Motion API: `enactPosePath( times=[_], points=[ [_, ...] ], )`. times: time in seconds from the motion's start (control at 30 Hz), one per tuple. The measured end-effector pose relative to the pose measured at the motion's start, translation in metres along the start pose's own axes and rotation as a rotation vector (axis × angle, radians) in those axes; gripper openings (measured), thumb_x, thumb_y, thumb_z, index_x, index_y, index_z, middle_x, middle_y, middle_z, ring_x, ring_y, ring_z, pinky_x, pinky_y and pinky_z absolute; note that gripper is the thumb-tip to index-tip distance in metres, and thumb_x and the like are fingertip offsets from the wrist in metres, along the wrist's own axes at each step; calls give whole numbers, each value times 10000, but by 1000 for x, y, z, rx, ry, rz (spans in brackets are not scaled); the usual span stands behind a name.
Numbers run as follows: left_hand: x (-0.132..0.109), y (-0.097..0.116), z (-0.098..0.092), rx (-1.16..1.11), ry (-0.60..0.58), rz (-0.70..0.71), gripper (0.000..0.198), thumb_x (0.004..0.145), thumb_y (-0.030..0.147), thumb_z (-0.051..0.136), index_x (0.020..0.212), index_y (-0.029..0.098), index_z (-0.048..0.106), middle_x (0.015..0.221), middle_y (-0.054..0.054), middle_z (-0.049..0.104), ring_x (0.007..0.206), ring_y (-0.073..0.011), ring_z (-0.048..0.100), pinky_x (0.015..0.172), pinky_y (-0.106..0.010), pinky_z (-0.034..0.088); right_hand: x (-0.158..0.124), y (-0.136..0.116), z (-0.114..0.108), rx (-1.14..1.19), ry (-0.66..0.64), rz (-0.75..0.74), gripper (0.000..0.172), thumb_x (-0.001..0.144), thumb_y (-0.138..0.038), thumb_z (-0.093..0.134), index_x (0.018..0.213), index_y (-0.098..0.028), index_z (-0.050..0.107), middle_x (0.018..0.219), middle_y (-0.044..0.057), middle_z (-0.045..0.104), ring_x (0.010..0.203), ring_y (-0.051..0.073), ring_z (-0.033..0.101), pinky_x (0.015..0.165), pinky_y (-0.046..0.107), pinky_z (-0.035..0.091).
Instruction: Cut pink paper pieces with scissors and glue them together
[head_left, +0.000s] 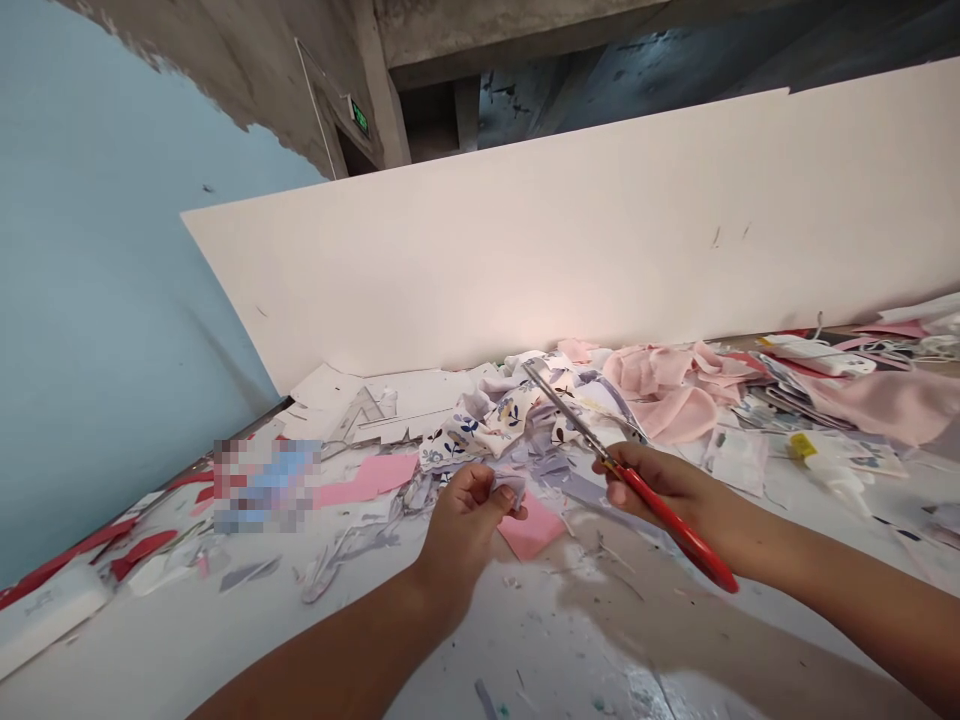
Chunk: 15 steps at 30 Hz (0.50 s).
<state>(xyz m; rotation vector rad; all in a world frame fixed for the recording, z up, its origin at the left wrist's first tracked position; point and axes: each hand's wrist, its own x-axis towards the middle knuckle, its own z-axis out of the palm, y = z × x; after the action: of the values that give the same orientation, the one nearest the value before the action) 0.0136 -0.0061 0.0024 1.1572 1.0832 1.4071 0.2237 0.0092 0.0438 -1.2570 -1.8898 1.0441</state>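
Observation:
Near the middle, my left hand (466, 525) pinches a small pale lilac fabric scrap (512, 488) between thumb and fingers. My right hand (667, 492) grips a pair of scissors (675, 530) with red handles, its long metal blades pointing up and to the left, apart from the scrap. The blades look closed or nearly so. Beneath my left hand lies a pink square of fabric or paper (534, 528). Just behind both hands is a heap of white floral-print fabric (480, 425), mixed with lilac pieces.
Crumpled pink cloth (667, 385) lies behind my right hand. Farther right are a small bottle with a yellow cap (802, 447) and more scraps. White paper pieces (405, 400) and red scraps (142, 552) lie leftward. A pale upright panel (525, 270) bounds the table's back.

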Motion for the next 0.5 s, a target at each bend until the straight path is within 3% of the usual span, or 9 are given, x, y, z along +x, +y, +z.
enactPosePath(
  times=[0.1,0.17,0.37,0.5],
  points=[
    [-2,2,0,18,-20,2,133,705,291,576,708,173,515,629,15,574,646,-105,550,679,-242,405,3,3,0,-133,-36,-38,180,738,-392,502,728,-225,438,700,-3,482,627,150,422,543,277,364],
    [-4,3,0,30,-32,-6,126,711,287,570,718,173,517,632,15,575,645,-102,545,684,-242,402,3,8,2,-167,9,2,189,742,-402,489,759,-233,408,705,-2,473,635,160,431,559,292,383],
    [-6,2,1,45,-31,9,125,719,288,563,735,174,516,649,13,573,652,-109,551,688,-251,406,-6,21,8,-319,2,-1,513,524,-447,682,916,-248,417,900,54,493,801,251,484,681,368,410],
    [-6,1,3,48,-23,6,114,709,262,576,709,176,501,641,30,568,633,-96,559,660,-231,414,-9,23,11,-439,5,-94,561,493,-515,680,912,-228,443,937,69,516,826,260,490,689,357,405]
  ],
)
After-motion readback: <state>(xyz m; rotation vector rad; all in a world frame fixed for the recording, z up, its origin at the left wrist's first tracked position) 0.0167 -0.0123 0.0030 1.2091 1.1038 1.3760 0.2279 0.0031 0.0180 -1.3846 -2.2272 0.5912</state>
